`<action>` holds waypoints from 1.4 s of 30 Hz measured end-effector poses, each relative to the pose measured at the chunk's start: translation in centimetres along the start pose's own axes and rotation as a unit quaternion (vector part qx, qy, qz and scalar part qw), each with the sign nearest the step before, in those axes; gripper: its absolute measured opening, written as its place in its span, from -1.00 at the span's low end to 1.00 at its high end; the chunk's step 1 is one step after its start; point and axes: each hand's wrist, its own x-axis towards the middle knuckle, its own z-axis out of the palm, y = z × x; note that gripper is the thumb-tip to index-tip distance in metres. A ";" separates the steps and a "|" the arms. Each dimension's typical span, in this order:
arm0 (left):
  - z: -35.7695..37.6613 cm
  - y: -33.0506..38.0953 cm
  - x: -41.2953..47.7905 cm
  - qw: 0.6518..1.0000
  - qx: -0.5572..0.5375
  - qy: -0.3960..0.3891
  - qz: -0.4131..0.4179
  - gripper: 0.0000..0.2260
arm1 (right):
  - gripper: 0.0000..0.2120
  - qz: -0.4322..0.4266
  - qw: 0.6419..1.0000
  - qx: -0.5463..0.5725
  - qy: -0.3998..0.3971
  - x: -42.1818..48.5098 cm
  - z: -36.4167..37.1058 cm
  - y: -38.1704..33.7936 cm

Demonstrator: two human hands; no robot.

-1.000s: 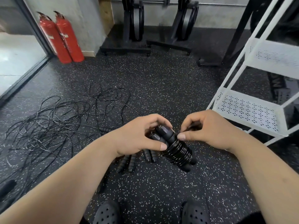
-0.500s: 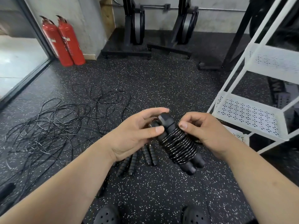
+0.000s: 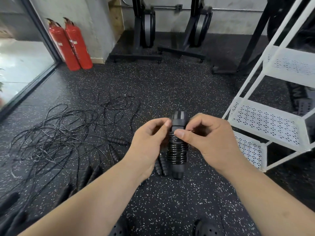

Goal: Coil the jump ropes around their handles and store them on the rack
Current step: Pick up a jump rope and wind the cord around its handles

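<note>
Glossy black cord (image 3: 177, 151) wraps matt plastic handles (image 3: 179, 119); the rack (image 3: 265, 123) is white perforated painted metal, the floor (image 3: 170, 86) speckled rubber.

This is a gym. The speckled black rubber floor (image 3: 170, 86) is the kind laid in workout rooms, and two black stands holding weight plates (image 3: 147, 28) line the back wall. Loose jump ropes (image 3: 56, 133) sprawl on the floor, a white perforated metal rack (image 3: 265, 121) stands at right, and two red fire extinguishers (image 3: 69, 45) lean by the glass door (image 3: 20, 62).
</note>
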 end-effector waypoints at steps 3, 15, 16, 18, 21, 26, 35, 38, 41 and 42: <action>1.5 -0.4 -0.9 0.998 -0.008 0.021 -0.051 -0.77 | -0.75 -0.037 0.992 -0.120 0.032 -0.3 0.6 0.4; 2.8 -1.5 -1.4 0.988 0.029 0.046 -0.148 -0.47 | -0.93 -0.019 0.975 -0.203 -0.093 0.8 -0.9 0.1; 2.9 -1.2 -1.4 0.990 0.037 0.041 -0.131 -0.49 | -0.94 -0.003 0.977 -0.185 -0.107 1.0 -1.3 0.0; 3.0 -0.6 -1.3 0.994 0.038 0.031 -0.100 -0.52 | -0.93 0.026 0.985 -0.131 -0.107 1.2 -1.6 -0.2; 3.1 0.2 -0.7 0.997 0.023 0.036 -0.071 -0.53 | -0.88 0.066 0.997 -0.023 -0.032 1.3 -1.1 -0.2; 2.7 0.7 0.6 0.998 0.001 0.030 -0.049 -0.46 | -0.85 0.169 0.967 0.163 0.102 2.5 -1.2 0.6; 2.6 0.1 2.0 0.998 0.015 0.055 -0.029 -0.50 | -0.72 0.156 0.917 0.330 0.163 2.8 1.4 0.8; 2.6 -0.2 2.4 0.996 0.051 0.070 0.002 -0.54 | -0.72 0.107 0.959 0.189 0.185 2.4 2.7 0.7; 2.4 -0.3 2.6 0.993 0.084 0.070 0.042 -0.54 | -0.71 0.086 0.968 0.119 0.202 2.4 3.3 0.9; 2.5 -0.1 2.6 0.993 0.087 0.069 0.051 -0.53 | -0.74 0.086 0.969 0.106 0.204 2.6 3.2 1.0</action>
